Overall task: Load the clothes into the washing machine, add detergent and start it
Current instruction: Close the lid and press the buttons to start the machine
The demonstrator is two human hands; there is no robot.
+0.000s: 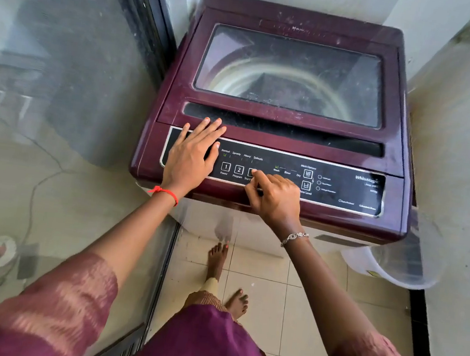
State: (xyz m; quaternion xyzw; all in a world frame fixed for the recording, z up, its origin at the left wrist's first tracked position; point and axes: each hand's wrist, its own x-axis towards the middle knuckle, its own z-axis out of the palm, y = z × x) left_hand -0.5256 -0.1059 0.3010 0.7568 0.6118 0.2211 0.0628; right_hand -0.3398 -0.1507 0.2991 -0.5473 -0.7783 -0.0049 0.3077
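A maroon top-loading washing machine [420,197] stands in front of me with its glass lid [292,75] closed; the drum shows dimly through it. Along its front runs a black control panel [342,188] with numbered buttons and small green lights lit under Normal and Wash. My left hand [192,155] lies flat, fingers spread, on the panel's left end and the lid's front edge. My right hand [274,197] is curled, its index fingertip on the third button, marked Start. Neither hand holds anything. No clothes or detergent are visible outside the machine.
A glass sliding door [60,97] with a dark frame stands at the left, walls close in behind and at the right. A white plastic bucket [388,267] sits by the machine's right front corner. My bare feet stand on the beige tiled floor [268,279].
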